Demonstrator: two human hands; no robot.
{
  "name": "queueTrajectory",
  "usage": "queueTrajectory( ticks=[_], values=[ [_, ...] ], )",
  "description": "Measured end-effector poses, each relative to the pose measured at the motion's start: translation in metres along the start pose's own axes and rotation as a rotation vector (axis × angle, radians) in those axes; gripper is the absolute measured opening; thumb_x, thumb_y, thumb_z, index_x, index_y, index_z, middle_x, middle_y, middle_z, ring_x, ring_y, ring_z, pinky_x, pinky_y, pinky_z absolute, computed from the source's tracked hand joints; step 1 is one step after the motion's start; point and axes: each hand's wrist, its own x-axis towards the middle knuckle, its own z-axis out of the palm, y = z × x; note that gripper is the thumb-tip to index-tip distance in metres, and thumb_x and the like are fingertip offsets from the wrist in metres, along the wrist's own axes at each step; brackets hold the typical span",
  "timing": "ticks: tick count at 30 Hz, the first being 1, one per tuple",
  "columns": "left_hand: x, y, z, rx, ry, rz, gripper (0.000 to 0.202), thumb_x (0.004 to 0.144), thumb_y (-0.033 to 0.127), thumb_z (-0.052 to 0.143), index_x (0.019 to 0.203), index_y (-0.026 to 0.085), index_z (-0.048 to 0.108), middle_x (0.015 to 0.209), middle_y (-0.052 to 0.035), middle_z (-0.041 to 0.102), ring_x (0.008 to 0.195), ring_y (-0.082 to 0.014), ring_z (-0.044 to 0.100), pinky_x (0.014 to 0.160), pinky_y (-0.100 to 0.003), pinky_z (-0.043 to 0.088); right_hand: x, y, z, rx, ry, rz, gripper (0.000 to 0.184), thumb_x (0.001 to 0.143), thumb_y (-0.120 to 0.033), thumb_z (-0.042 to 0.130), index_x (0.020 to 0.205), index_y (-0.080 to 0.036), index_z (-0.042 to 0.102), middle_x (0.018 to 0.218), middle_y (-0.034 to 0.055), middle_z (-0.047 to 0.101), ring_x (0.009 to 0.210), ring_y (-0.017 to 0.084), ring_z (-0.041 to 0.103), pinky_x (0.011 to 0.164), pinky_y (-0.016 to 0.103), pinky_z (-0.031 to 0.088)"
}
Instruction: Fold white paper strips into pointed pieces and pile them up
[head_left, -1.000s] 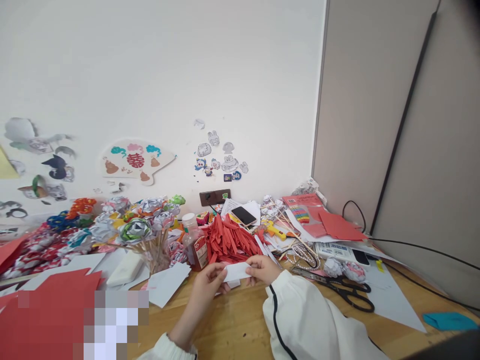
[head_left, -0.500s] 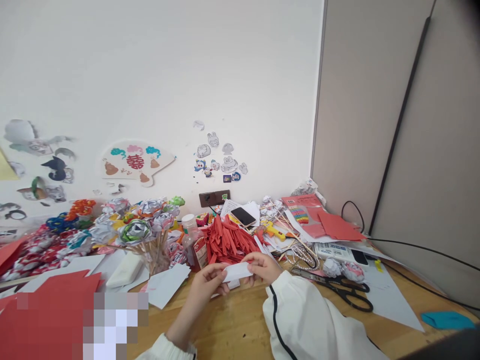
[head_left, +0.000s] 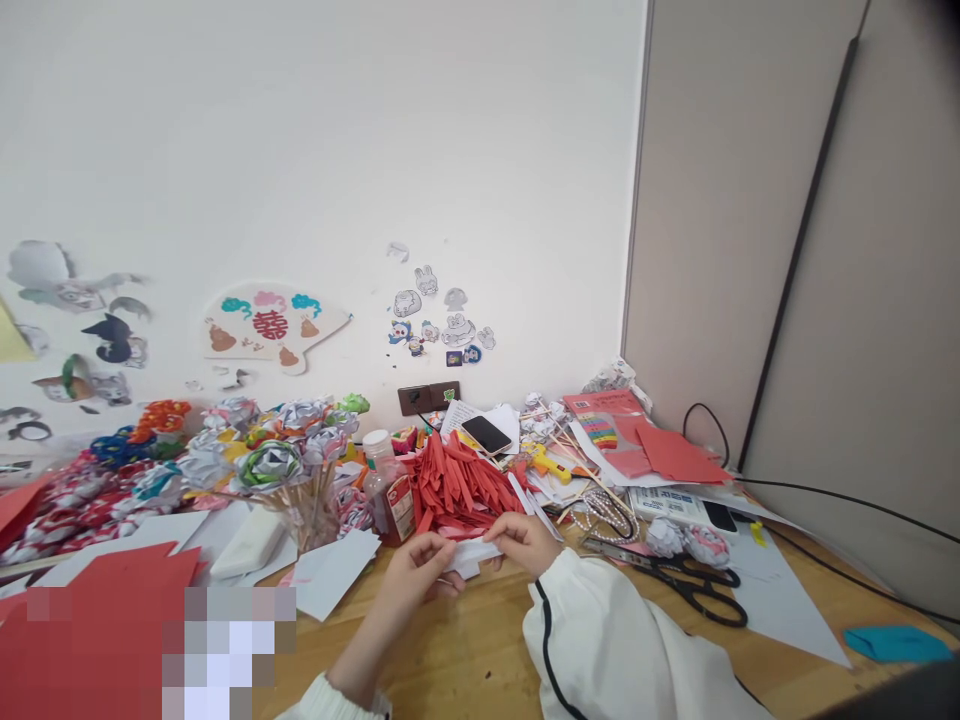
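Note:
A small folded piece of white paper [head_left: 474, 552] is stretched between my two hands, just above the wooden table. My left hand [head_left: 424, 568] pinches its left end between thumb and fingers. At the right end, my right hand [head_left: 525, 543] grips it the same way. Right behind the paper lies a heap of folded red paper strips [head_left: 457, 480]. A glass bottle with a white cap [head_left: 379, 465] stands to the left of that heap, beside a red box [head_left: 400, 507].
Black-handled scissors [head_left: 697, 585] lie right of my right sleeve. Paper flowers on sticks [head_left: 281, 460] fill a holder at the left. A phone [head_left: 486, 435] and a yellow glue gun [head_left: 550, 463] lie behind the strips. Red sheets [head_left: 112, 600] cover the front left.
The white paper now looks narrower and is tilted flatter between my fingers. Both hands have stayed in nearly the same place.

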Motion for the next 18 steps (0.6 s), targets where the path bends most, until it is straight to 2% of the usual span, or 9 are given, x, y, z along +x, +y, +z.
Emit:
queueTrajectory(
  ticks=[3,6,9,13,18],
  values=[
    [0.002,-0.003,0.000,0.014,0.035,-0.003,0.033,0.049,0.041,0.066,0.065,0.014,0.053,0.048,0.0003,0.061,0.047,-0.0132,0.058,0.048,-0.022,0.045,-0.001,0.003,-0.002,-0.141,-0.014,-0.014,0.022,0.075,-0.032,0.045,0.081,-0.015,0.056,0.076,0.0019,0.058,0.057,0.010,0.058,0.055,0.022,0.044],
    [0.003,-0.006,-0.001,0.025,0.017,0.003,0.033,0.049,0.037,0.066,0.068,0.014,0.054,0.050,-0.0008,0.063,0.049,-0.0128,0.058,0.052,-0.024,0.045,-0.003,0.002,-0.002,-0.208,-0.024,-0.013,0.022,0.074,-0.032,0.045,0.086,-0.017,0.057,0.082,0.0030,0.058,0.060,0.011,0.057,0.058,0.023,0.044],
    [0.004,-0.007,-0.002,0.064,0.010,0.030,0.031,0.050,0.037,0.066,0.068,0.013,0.055,0.050,-0.0005,0.063,0.049,-0.0129,0.057,0.051,-0.023,0.044,-0.004,-0.002,0.001,-0.193,-0.062,0.006,0.030,0.074,-0.037,0.045,0.095,-0.017,0.053,0.076,0.0033,0.059,0.057,0.011,0.056,0.054,0.023,0.044],
    [0.002,-0.005,0.002,0.139,0.030,0.067,0.031,0.050,0.038,0.065,0.065,0.013,0.056,0.049,-0.0002,0.062,0.047,-0.0131,0.057,0.048,-0.023,0.043,-0.004,-0.006,0.004,-0.174,-0.138,0.035,0.034,0.074,-0.041,0.043,0.086,-0.013,0.057,0.066,0.0041,0.060,0.052,0.011,0.054,0.051,0.023,0.043],
    [0.002,-0.006,0.005,0.192,0.026,0.116,0.030,0.051,0.038,0.064,0.065,0.012,0.056,0.048,-0.0009,0.061,0.047,-0.0141,0.056,0.048,-0.024,0.043,-0.001,-0.002,0.008,-0.152,-0.100,0.132,0.029,0.068,-0.039,0.052,0.079,-0.013,0.059,0.063,0.0030,0.060,0.050,0.010,0.053,0.049,0.022,0.043]
  ],
)
